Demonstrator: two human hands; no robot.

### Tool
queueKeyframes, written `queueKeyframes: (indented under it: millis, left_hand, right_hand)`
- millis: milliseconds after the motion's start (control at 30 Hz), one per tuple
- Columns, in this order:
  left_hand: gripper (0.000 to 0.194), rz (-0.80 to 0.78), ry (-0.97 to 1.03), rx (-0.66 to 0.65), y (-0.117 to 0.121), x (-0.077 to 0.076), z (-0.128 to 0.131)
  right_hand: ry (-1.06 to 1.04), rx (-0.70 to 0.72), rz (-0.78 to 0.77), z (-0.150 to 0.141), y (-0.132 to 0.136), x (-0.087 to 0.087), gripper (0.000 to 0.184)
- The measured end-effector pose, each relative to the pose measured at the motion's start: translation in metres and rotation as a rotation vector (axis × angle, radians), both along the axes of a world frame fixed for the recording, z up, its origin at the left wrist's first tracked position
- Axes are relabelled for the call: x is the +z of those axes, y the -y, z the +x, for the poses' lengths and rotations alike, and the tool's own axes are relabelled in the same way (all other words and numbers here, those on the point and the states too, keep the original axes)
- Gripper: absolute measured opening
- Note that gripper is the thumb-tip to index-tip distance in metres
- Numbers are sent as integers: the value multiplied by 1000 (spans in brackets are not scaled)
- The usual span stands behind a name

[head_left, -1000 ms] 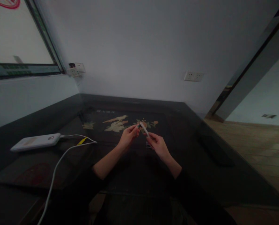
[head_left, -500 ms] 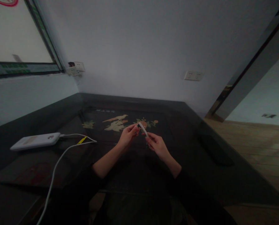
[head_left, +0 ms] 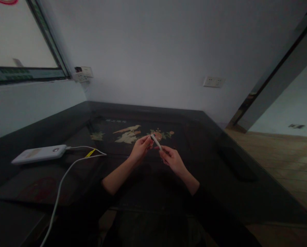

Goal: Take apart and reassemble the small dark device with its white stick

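Observation:
Over the dark table, my right hand [head_left: 172,158] is closed round the near end of a slim, pale stick-shaped thing [head_left: 156,141], whose exact kind I cannot make out. It slants up and to the left, toward my left hand [head_left: 142,146]. The fingers of that hand are pinched together at the far end of the stick, where a small dark bit shows. Whether this dark bit belongs to the stick or is a separate piece is too small to tell. Both hands hover above the table's flower picture.
A white power bank [head_left: 40,154] lies at the left, with a white cable [head_left: 63,178] bearing a yellow tag [head_left: 90,153]. A dark flat object [head_left: 237,164] rests on the table [head_left: 207,199] at the right. Wall sockets [head_left: 213,81] are behind.
My left fingers and the far end of the pale stick have come closer together; a small dark piece between them is now less visible. The rest is nearly unchanged.

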State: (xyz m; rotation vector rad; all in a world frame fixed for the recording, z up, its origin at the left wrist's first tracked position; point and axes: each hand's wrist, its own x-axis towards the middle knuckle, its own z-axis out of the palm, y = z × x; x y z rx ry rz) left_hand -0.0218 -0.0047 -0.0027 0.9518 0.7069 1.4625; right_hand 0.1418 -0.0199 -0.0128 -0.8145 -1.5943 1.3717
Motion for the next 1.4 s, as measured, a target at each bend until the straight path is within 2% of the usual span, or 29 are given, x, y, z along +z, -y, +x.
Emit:
queueKeyframes:
  millis: [67, 233, 300, 500, 700, 900, 1067, 1133, 1333, 1400]
  left_hand:
    - [51, 9, -1, -12, -1, -2, -1]
    - [47, -13, -8, 9, -1, -3, -1]
    - [47, -11, -2, 12, -1, -3, -1]
    - [50, 17, 10, -7, -3, -3, -1]
    - [45, 4, -12, 15, 0, -1, 0]
    - [47, 6, 6, 0, -2, -2, 0]
    - [44, -1, -6, 13, 0, -1, 1]
    - [43, 2, -9, 11, 1, 0, 0]
    - [51, 22, 6, -12, -1, 0, -1]
    - [51, 27, -5, -14, 0, 0, -1]
  right_hand:
    - [-14, 20, -14, -1, 1, 1, 46]
    - [29, -107, 17, 2, -2, 2, 45]
    - [26, -116, 20, 2, -2, 3, 44]
    - [-32, 48, -36, -2, 2, 4, 48]
    - [-24, -96, -22, 1, -1, 3, 46]
    - [-26, 48, -41, -3, 4, 4, 45]
    - [-10, -98, 13, -2, -1, 1, 43]
    - [-20, -115, 7, -1, -1, 0, 42]
    - [-38, 39, -42, -3, 4, 4, 49]
    - [-28, 25, -31, -3, 4, 4, 49]
